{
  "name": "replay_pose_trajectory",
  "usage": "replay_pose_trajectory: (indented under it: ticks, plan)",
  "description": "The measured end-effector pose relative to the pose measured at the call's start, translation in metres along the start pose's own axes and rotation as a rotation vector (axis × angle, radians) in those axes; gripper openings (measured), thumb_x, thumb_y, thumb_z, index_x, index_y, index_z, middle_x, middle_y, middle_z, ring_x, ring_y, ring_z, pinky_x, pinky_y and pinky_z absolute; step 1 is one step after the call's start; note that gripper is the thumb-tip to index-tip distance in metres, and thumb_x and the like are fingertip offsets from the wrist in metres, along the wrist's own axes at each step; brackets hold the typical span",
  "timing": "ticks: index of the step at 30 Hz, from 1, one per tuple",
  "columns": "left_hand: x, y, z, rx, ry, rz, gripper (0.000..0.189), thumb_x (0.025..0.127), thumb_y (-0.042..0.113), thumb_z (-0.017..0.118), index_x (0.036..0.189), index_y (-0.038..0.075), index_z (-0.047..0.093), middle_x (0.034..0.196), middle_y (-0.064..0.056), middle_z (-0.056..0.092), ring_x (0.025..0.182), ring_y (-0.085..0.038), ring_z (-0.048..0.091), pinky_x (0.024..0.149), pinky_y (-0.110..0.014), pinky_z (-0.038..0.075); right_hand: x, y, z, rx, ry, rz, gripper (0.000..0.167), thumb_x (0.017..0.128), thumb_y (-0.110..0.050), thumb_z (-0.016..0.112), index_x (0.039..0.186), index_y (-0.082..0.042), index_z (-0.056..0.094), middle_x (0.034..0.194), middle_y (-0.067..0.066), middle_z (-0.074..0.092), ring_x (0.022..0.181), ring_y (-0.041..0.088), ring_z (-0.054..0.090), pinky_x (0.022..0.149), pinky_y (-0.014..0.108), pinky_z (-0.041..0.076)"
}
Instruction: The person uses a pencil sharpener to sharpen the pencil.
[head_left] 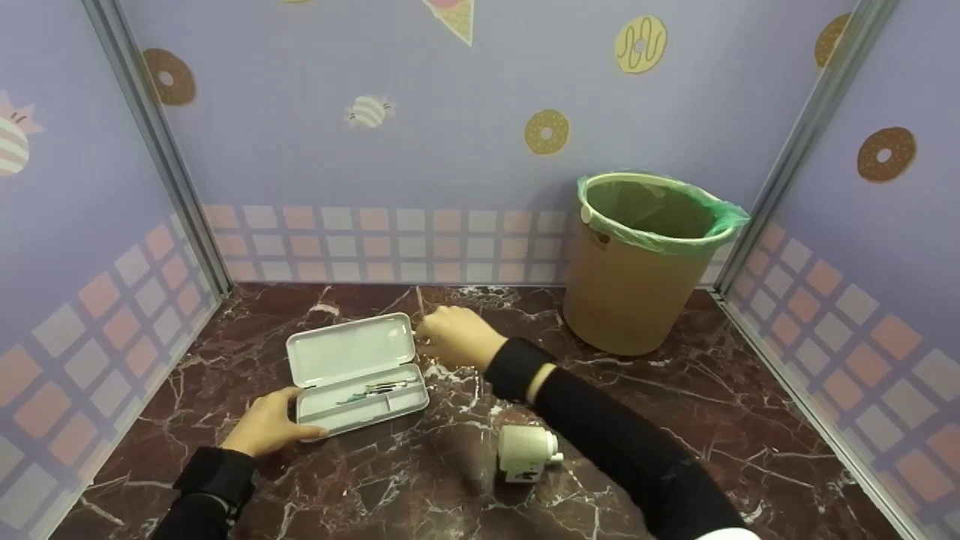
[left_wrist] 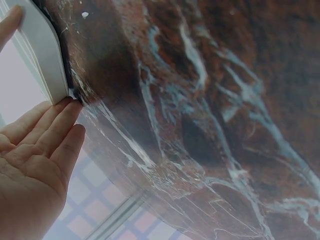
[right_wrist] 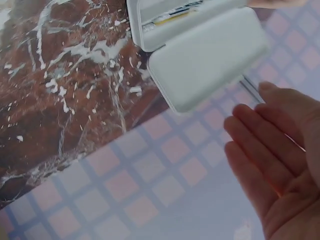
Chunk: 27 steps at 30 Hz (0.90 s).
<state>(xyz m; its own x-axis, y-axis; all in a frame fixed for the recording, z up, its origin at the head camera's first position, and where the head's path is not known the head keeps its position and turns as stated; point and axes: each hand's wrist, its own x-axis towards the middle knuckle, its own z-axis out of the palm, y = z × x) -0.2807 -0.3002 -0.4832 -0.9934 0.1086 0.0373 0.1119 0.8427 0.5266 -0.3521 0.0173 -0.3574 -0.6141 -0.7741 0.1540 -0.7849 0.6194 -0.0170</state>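
Note:
A white pencil case (head_left: 322,409) lies open on the marbled table, its lid (head_left: 352,349) tipped back toward the wall. Several thin pens or pencils (head_left: 382,388) are in its tray, which has a small divided section at the right. My left hand (head_left: 266,424) holds the case's left end, thumb at the front edge and fingers (left_wrist: 60,122) against the end. My right hand (head_left: 457,337) is beside the lid's right edge. In the right wrist view, its fingers (right_wrist: 255,170) are loosely bent, with the thumb apart and nothing visible between them.
A cream, crank-type pencil sharpener (head_left: 523,450) stands in front of the case, left of my right forearm. At the back right is a tan bin (head_left: 630,292) with a green liner (head_left: 727,215). Patterned walls (head_left: 450,165) enclose the table (head_left: 397,480) at the back and sides.

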Motion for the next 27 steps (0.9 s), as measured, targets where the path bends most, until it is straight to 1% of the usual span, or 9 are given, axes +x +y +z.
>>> replay_pose_trajectory:
  ticks: [4, 9, 16, 19, 20, 22, 23, 25, 27]
  plan:
    - [0.000, 0.000, 0.000, -0.005, 0.013, 0.013, 0.087, 0.074, 0.037, 0.090, 0.133, -0.016, 0.053, 0.128, -0.036, 0.064, 0.118, -0.053, 0.062, 0.102, -0.062, 0.049, -0.030, 0.013, -0.011, 0.089, -0.004, 0.009, 0.015, 0.095, -0.022, 0.071, 0.095, -0.008, 0.078, 0.090, 0.008, 0.080, 0.076, 0.024, 0.075, 0.079, 0.040, 0.062]
    - [0.000, 0.000, 0.001, -0.008, 0.025, 0.019, 0.084, 0.073, 0.035, 0.090, 0.131, -0.015, 0.056, 0.126, -0.035, 0.066, 0.116, -0.051, 0.064, 0.101, -0.062, 0.050, -0.067, 0.031, -0.009, 0.123, 0.028, 0.011, 0.017, 0.094, -0.024, 0.073, 0.098, -0.008, 0.078, 0.088, 0.008, 0.080, 0.071, 0.022, 0.073, 0.075, 0.038, 0.062]
    - [-0.001, -0.001, 0.004, -0.019, 0.025, 0.010, 0.083, 0.073, 0.037, 0.091, 0.130, -0.013, 0.057, 0.122, -0.033, 0.068, 0.113, -0.048, 0.066, 0.099, -0.061, 0.051, -0.119, 0.042, 0.005, 0.192, 0.044, 0.019, 0.029, 0.090, -0.024, 0.076, 0.113, -0.005, 0.077, 0.108, 0.012, 0.080, 0.087, 0.022, 0.079, 0.082, 0.031, 0.063]
    - [-0.002, -0.002, 0.003, -0.016, 0.010, 0.006, 0.085, 0.075, 0.037, 0.089, 0.133, -0.014, 0.054, 0.127, -0.035, 0.065, 0.116, -0.051, 0.063, 0.101, -0.062, 0.050, -0.139, 0.044, 0.013, 0.231, 0.030, 0.008, 0.030, 0.090, -0.025, 0.077, 0.112, -0.005, 0.077, 0.101, 0.011, 0.081, 0.078, 0.019, 0.078, 0.075, 0.028, 0.063]
    - [-0.001, -0.002, 0.002, -0.014, 0.006, 0.005, 0.086, 0.075, 0.037, 0.089, 0.134, -0.015, 0.053, 0.128, -0.036, 0.064, 0.118, -0.053, 0.062, 0.101, -0.063, 0.049, -0.145, 0.045, 0.017, 0.234, 0.025, 0.005, 0.031, 0.089, -0.026, 0.078, 0.112, -0.005, 0.077, 0.101, 0.011, 0.081, 0.078, 0.018, 0.078, 0.075, 0.028, 0.063]
    - [-0.001, -0.002, 0.001, -0.009, 0.000, 0.004, 0.088, 0.076, 0.037, 0.088, 0.136, -0.016, 0.051, 0.131, -0.037, 0.061, 0.121, -0.055, 0.060, 0.103, -0.064, 0.048, -0.155, 0.046, 0.024, 0.265, 0.001, 0.015, 0.034, 0.088, -0.029, 0.079, 0.112, -0.006, 0.077, 0.096, 0.010, 0.081, 0.069, 0.011, 0.074, 0.074, 0.026, 0.062]
    - [-0.001, -0.002, 0.001, -0.008, -0.001, 0.005, 0.089, 0.076, 0.038, 0.088, 0.136, -0.016, 0.051, 0.132, -0.038, 0.061, 0.122, -0.056, 0.059, 0.103, -0.064, 0.047, -0.159, 0.046, 0.027, 0.279, -0.015, 0.025, 0.037, 0.087, -0.032, 0.079, 0.113, -0.006, 0.077, 0.093, 0.009, 0.081, 0.062, 0.007, 0.070, 0.074, 0.025, 0.061]
    - [-0.001, -0.001, 0.000, -0.008, 0.001, 0.006, 0.088, 0.076, 0.038, 0.088, 0.136, -0.016, 0.051, 0.131, -0.037, 0.062, 0.121, -0.055, 0.060, 0.103, -0.065, 0.047, -0.166, 0.047, 0.034, 0.306, -0.049, 0.046, 0.042, 0.086, -0.036, 0.080, 0.115, -0.006, 0.076, 0.079, 0.009, 0.078, 0.051, -0.001, 0.056, 0.063, 0.020, 0.056]
    - [-0.001, -0.001, 0.000, -0.009, -0.001, 0.006, 0.089, 0.076, 0.038, 0.088, 0.136, -0.016, 0.051, 0.130, -0.037, 0.062, 0.120, -0.055, 0.060, 0.103, -0.065, 0.047, -0.171, 0.046, 0.040, 0.332, -0.078, 0.066, 0.047, 0.084, -0.039, 0.082, 0.117, -0.006, 0.076, 0.069, 0.008, 0.074, 0.047, -0.006, 0.041, 0.055, 0.015, 0.047]
